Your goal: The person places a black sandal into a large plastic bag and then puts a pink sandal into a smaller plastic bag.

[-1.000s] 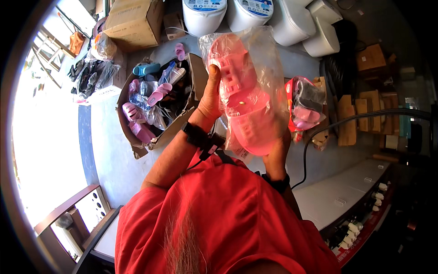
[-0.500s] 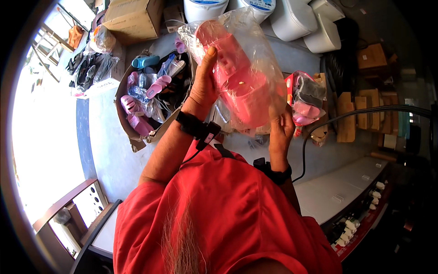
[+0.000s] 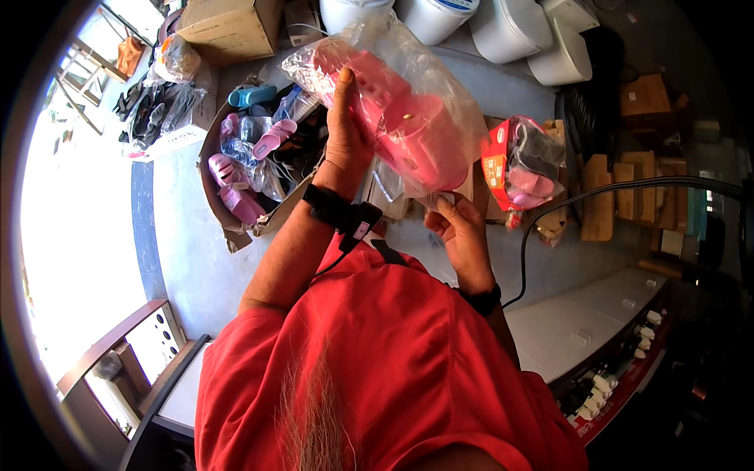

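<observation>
A pair of pink slippers (image 3: 424, 141) lies inside a clear plastic bag (image 3: 463, 102), held up in front of me. My left hand (image 3: 347, 129) is closed round the bag's left side, its thumb pressed over the slippers. At the bag's lower corner, my right hand (image 3: 463, 228) pinches the plastic between thumb and fingers. Behind my left forearm stands an open cardboard box (image 3: 210, 169) full of slippers, among them a pink slipper (image 3: 275, 139) and a blue slipper (image 3: 251, 96).
Several white bins (image 3: 510, 27) line the far side, next to a large cardboard box (image 3: 228, 27). To the right sits a red package (image 3: 496, 161) with bagged footwear. A black cable (image 3: 613, 186) crosses the right side, above a pale counter (image 3: 597, 322).
The bagged slippers have tilted and shifted slightly left and up. My right hand has moved down and left, from the bag's right side to its lower corner.
</observation>
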A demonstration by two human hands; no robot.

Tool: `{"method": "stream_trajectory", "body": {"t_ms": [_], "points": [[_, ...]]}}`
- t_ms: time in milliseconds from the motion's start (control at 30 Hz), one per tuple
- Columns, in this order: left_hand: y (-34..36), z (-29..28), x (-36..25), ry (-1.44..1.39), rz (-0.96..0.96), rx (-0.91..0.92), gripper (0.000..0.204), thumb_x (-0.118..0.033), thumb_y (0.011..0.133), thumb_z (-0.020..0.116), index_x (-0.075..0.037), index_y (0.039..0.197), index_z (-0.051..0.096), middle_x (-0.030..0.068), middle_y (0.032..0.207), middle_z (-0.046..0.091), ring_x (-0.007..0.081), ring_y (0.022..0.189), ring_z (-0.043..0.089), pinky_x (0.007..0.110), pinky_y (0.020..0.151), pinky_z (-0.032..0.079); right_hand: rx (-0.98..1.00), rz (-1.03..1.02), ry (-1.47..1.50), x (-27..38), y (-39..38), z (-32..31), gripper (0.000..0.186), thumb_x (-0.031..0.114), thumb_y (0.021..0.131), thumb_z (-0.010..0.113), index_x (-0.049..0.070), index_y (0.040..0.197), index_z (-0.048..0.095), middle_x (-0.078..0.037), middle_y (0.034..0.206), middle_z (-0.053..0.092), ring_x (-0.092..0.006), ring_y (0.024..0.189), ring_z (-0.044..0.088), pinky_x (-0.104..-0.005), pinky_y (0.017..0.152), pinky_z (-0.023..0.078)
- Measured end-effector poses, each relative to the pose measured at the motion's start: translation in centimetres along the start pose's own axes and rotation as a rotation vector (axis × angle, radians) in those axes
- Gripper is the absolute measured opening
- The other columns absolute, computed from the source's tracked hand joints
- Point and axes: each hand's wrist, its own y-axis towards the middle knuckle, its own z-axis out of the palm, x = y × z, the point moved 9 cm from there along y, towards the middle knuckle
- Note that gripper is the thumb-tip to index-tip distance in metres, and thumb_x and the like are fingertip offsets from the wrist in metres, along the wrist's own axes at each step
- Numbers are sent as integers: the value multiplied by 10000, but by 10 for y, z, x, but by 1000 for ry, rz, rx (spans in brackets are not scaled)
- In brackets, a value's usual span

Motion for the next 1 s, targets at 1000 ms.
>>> {"method": "stream_trajectory", "body": {"t_ms": [1000], "points": [[-18, 1, 40, 57, -229, 54, 592, -412, 816, 662, -16, 1219, 485, 93, 1117, 580, 202, 1000, 572, 346, 891, 467, -140, -350, 176, 57, 12, 7, 402, 123, 860, 642, 14, 1233, 537, -41, 1095, 580, -101, 975, 540, -240, 795, 460]]}}
